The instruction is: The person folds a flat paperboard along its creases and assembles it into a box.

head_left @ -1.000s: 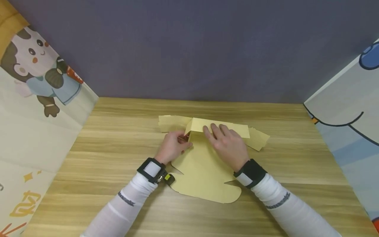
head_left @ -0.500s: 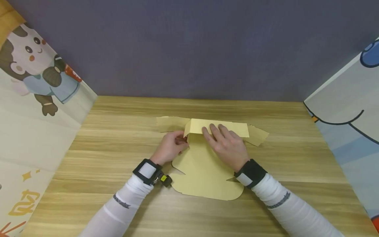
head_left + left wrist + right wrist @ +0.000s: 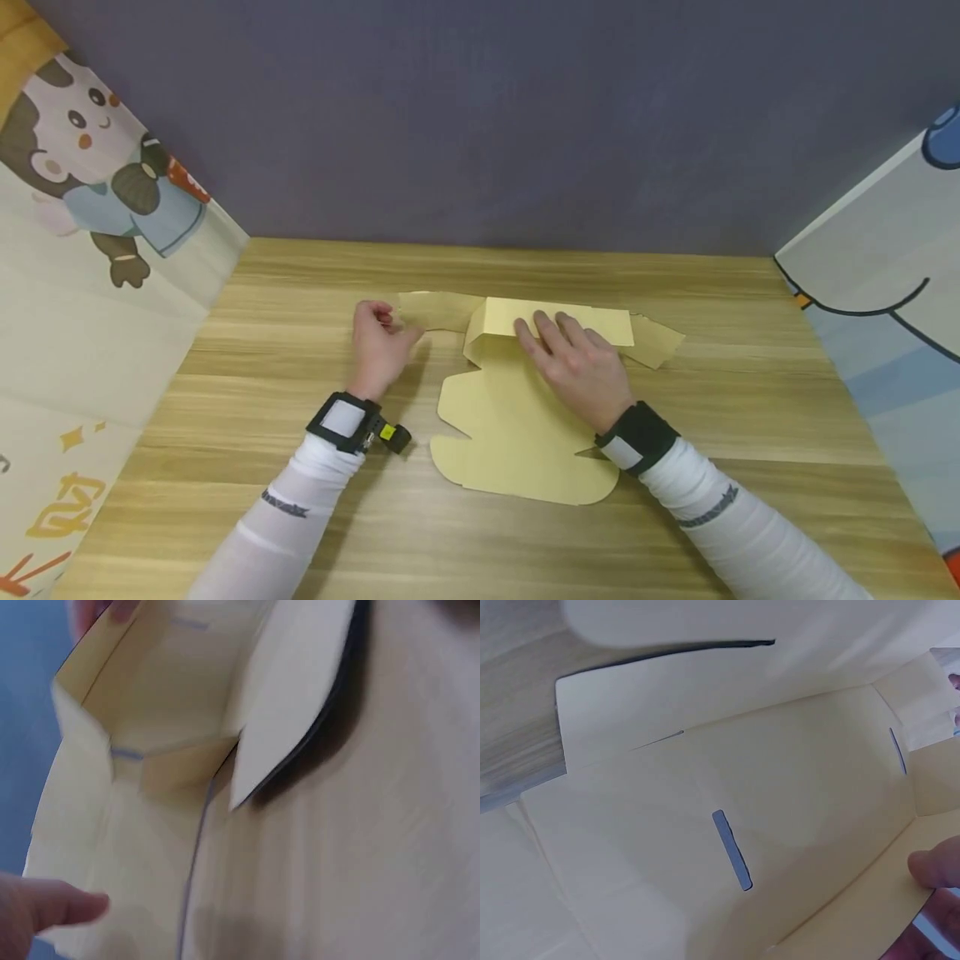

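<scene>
Light brown wood-look table top (image 3: 480,550) meets a dark blue-grey wall (image 3: 480,125), and a yellow cardboard sheet with cut-out edges (image 3: 525,433) lies in its middle. Bent fingers and thumb of the right hand (image 3: 577,362) pinch the sheet's folded-up strip (image 3: 613,326); the left hand (image 3: 381,350), thumb and fingers apart, is by the left tab (image 3: 442,312), maybe touching, I can't tell.

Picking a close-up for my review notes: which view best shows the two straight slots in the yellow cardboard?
The right wrist view: both slots in the yellow cardboard show there, the nearer one crisp. The left wrist view shows two too, but blurred; in the head view, I can make out neither.
</scene>
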`<action>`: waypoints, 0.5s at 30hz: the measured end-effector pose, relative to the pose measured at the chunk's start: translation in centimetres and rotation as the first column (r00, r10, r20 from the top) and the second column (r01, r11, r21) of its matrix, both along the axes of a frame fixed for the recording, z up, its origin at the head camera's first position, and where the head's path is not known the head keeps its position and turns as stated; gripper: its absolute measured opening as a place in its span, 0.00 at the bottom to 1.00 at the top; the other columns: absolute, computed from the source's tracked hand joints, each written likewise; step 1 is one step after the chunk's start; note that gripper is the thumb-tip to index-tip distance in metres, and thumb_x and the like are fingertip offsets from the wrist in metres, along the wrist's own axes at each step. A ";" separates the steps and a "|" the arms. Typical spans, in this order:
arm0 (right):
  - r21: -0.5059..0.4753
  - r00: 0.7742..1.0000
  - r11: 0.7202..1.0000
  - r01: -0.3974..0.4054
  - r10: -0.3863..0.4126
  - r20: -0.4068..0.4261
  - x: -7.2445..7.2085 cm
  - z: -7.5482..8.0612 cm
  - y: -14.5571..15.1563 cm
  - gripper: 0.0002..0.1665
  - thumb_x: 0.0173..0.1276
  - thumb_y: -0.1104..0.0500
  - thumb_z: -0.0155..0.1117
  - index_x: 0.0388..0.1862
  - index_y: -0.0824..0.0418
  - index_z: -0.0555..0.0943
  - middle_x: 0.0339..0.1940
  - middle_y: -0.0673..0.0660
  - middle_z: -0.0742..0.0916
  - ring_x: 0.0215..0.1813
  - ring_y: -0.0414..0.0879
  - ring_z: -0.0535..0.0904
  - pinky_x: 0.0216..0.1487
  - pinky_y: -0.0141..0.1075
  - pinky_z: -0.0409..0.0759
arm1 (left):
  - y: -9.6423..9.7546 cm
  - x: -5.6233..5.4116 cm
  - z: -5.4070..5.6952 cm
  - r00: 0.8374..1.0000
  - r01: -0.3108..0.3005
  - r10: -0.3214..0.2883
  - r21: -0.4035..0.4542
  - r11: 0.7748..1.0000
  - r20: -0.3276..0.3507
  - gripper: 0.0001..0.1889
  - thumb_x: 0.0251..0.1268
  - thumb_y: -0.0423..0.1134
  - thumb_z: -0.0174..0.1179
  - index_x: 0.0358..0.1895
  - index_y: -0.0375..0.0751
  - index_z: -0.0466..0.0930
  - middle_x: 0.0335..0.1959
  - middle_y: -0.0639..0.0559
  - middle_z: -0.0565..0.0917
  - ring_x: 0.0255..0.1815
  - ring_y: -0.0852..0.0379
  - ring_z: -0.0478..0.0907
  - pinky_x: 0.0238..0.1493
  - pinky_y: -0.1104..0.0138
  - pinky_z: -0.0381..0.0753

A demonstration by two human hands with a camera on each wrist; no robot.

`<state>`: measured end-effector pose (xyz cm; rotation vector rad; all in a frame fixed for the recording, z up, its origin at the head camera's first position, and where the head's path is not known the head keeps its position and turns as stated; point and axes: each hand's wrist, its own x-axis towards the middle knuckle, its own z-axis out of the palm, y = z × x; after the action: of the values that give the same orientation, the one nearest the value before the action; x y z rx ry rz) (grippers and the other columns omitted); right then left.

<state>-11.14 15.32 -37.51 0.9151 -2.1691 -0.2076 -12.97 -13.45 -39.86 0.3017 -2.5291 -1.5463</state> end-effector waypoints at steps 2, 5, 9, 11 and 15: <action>0.002 1.000 1.000 0.002 -0.002 0.001 0.0 0.1 0.1 0.22 0.76 0.66 0.41 0.60 0.55 0.78 0.52 0.59 0.85 0.48 0.57 0.83 0.30 0.41 0.85 | -0.5 -0.7 0.2 0.998 0.034 -0.032 0.034 0.999 -0.052 0.36 0.53 0.36 0.71 0.64 0.35 0.62 0.56 0.38 0.72 0.54 0.41 0.72 0.55 0.56 0.75; 0.003 1.000 1.000 0.008 -0.008 -0.002 0.0 0.1 0.1 0.22 0.76 0.66 0.41 0.60 0.54 0.79 0.52 0.59 0.85 0.48 0.56 0.83 0.30 0.41 0.85 | -0.9 -1.5 0.8 0.988 0.130 -0.129 0.008 0.991 -0.088 0.35 0.56 0.40 0.71 0.67 0.42 0.67 0.55 0.46 0.78 0.54 0.47 0.74 0.57 0.57 0.75; 0.005 1.000 1.000 0.013 -0.013 -0.006 0.0 0.1 0.1 0.23 0.76 0.66 0.41 0.60 0.54 0.79 0.52 0.58 0.85 0.48 0.56 0.83 0.30 0.41 0.85 | -0.7 -1.9 1.0 0.978 0.177 -0.182 -0.059 0.982 -0.106 0.18 0.60 0.43 0.68 0.53 0.48 0.82 0.28 0.52 0.78 0.27 0.56 0.70 0.29 0.68 0.71; 0.005 1.000 1.000 0.013 -0.013 -0.007 0.0 0.2 0.0 0.23 0.76 0.67 0.41 0.60 0.54 0.79 0.52 0.58 0.85 0.48 0.56 0.83 0.30 0.41 0.85 | -0.5 -1.7 1.0 0.978 0.179 -0.186 -0.078 0.981 -0.097 0.12 0.61 0.44 0.67 0.48 0.49 0.85 0.25 0.53 0.76 0.20 0.56 0.63 0.21 0.67 0.64; -0.004 1.000 1.000 0.011 -0.011 -0.006 -0.1 0.2 -0.1 0.22 0.76 0.66 0.42 0.60 0.55 0.79 0.52 0.59 0.85 0.48 0.57 0.83 0.31 0.41 0.85 | -0.1 -1.0 1.1 0.975 0.184 -0.193 -0.093 0.979 -0.111 0.08 0.63 0.43 0.66 0.44 0.49 0.84 0.41 0.58 0.85 0.21 0.57 0.66 0.23 0.68 0.68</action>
<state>-11.23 15.24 -37.34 0.8996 -2.1691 -0.2105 -13.98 -13.58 -38.76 -0.0427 -2.5810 -1.4683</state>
